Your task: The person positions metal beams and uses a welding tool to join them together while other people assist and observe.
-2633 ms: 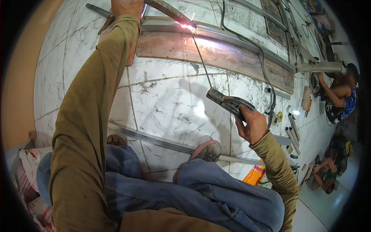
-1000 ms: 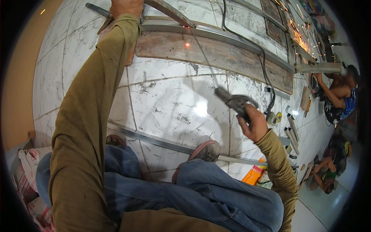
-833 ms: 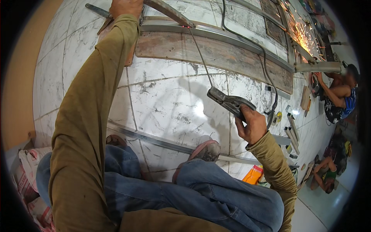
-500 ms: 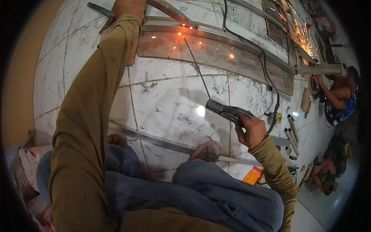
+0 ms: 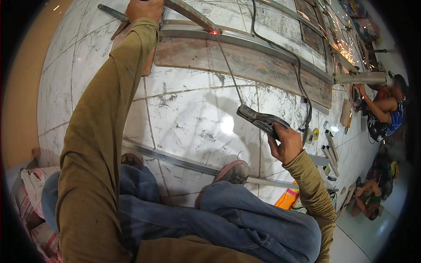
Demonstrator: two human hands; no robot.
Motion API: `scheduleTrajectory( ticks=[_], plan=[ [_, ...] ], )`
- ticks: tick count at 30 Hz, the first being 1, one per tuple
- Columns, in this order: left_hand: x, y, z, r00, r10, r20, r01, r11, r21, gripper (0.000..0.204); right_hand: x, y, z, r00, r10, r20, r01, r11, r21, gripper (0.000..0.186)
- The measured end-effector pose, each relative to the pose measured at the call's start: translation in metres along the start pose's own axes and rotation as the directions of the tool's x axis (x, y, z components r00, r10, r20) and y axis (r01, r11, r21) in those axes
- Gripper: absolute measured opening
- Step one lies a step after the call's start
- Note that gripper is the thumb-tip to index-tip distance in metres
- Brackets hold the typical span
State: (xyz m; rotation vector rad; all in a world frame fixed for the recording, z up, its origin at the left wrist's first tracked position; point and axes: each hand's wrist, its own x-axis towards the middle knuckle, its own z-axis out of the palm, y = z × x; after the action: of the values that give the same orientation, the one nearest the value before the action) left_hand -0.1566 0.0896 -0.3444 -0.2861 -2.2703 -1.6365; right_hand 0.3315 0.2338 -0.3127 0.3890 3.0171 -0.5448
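Metal bar [image 5: 188, 13] gripped by left hand [image 5: 144, 8], right hand [image 5: 285, 142] clenching electrode holder [image 5: 258, 119], rod tip glowing

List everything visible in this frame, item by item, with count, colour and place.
electrode holder: one, dark, in the right hand
welding rod: one, thin, tip glowing at the metal rail
metal rail: one, grey, across the top
wooden plank: one, brown, under the rail
cable: one, black, across the floor
orange packet: one, by the knee
other people: two, far right
left hand: gripping a metal bar
right hand: holding the electrode holder
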Motion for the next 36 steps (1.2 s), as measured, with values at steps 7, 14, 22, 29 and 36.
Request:
scheduleTrajectory(
  ticks=[7, 14, 22, 29, 36],
  plan=[
    [-0.003, 0.005, -0.004, 1.000, 0.011, 0.006, -0.012, 0.999, 0.035, 0.043, 0.006, -0.003, -0.002, 1.000, -0.001, 0.014, 0.000, 1.000, 0.019, 0.041],
    [-0.007, 0.008, 0.000, 0.997, -0.056, 0.046, 0.060, 0.996, -0.072, 0.040, 0.008, -0.002, -0.002, 1.000, -0.005, 0.003, 0.005, 1.000, 0.007, 0.039],
    [-0.010, 0.013, -0.008, 0.986, -0.121, 0.112, 0.140, 0.973, -0.181, 0.040, 0.005, 0.001, 0.004, 0.997, -0.062, -0.053, 0.057, 0.994, -0.093, 0.037],
    [-0.004, 0.002, 0.004, 0.999, -0.043, 0.032, 0.043, 0.999, -0.020, 0.038, 0.010, -0.002, -0.003, 0.999, -0.033, -0.013, 0.033, 0.999, 0.022, 0.039],
    [-0.012, 0.013, 0.004, 0.983, -0.151, 0.100, 0.168, 0.967, -0.192, 0.035, 0.012, -0.002, -0.005, 0.999, -0.035, -0.002, 0.035, 0.999, 0.036, 0.042]
  ],
)
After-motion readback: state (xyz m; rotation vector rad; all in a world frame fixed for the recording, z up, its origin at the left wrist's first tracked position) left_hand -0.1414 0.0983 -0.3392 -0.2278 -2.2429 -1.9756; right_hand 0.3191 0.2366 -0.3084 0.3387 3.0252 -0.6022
